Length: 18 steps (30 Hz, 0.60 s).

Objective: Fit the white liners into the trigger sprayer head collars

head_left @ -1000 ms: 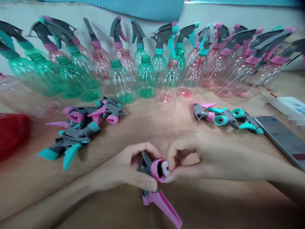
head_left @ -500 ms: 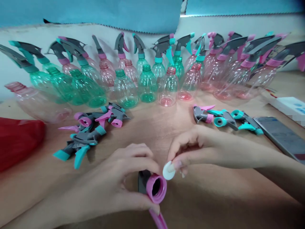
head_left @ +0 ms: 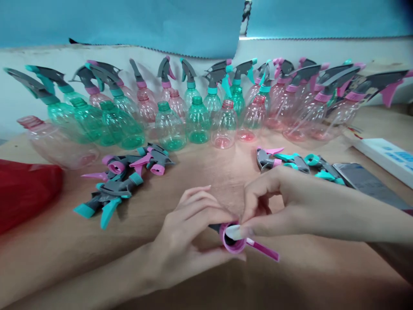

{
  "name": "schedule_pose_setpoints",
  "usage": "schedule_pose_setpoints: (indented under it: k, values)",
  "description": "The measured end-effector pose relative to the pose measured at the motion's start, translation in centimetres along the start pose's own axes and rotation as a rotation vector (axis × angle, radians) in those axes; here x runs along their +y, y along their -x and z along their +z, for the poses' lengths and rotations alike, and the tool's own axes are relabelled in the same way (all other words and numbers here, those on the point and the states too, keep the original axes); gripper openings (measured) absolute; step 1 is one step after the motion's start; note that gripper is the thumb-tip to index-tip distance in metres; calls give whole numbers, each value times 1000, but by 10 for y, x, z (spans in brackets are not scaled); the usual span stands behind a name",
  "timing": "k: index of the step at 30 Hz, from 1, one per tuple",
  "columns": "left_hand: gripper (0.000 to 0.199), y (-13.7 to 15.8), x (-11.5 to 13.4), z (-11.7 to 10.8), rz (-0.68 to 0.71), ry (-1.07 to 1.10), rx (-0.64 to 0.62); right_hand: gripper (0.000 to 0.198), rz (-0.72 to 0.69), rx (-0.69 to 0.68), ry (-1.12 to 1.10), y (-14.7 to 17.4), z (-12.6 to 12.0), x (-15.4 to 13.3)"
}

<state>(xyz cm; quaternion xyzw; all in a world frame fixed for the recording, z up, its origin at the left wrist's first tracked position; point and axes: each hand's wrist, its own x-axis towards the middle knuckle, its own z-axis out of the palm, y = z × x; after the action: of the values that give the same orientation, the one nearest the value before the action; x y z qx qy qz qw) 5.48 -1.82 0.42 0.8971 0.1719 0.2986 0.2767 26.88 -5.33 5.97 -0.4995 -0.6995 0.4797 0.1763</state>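
My left hand [head_left: 190,232] is closed around a grey and pink trigger sprayer head [head_left: 223,242], whose round pink collar opens towards me. Its pink trigger sticks out to the right. Between thumb and fingertips, my right hand [head_left: 274,211] pinches a small white disc [head_left: 231,232] at the collar's mouth. The disc is tilted and partly inside the ring, over the dark opening. My fingers cover most of the sprayer head's grey body.
Loose sprayer heads lie in a pile [head_left: 119,185] at left and a smaller group [head_left: 267,159] at right. Behind stand rows of green and pink bottles [head_left: 198,122], several with sprayers fitted. A red bag [head_left: 29,193] lies left; a phone [head_left: 364,181] and white box [head_left: 385,157] lie right.
My right hand has brought the white disc to the collar's mouth, partly into it. My left hand has moved right with the sprayer head and turned it, so its trigger now points right.
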Motion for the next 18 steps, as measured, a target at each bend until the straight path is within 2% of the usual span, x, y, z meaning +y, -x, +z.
schedule_pose_setpoints:
  k: [3, 7, 13, 18]
  values:
    - [45, 5, -5, 8, 9, -3, 22, 11, 80, -73, 16, -4, -1, 7]
    - [52, 10, -12, 12, -22, -9, 39, 18, 113, -120, -12, -10, 4, 11]
    - [43, 13, -18, 13, -62, 31, 19, 24, 111, 89, 46, -10, 24, 7]
    - [47, 10, -18, 14, -43, 45, 66, 27, 111, 202, 25, -17, 28, 9]
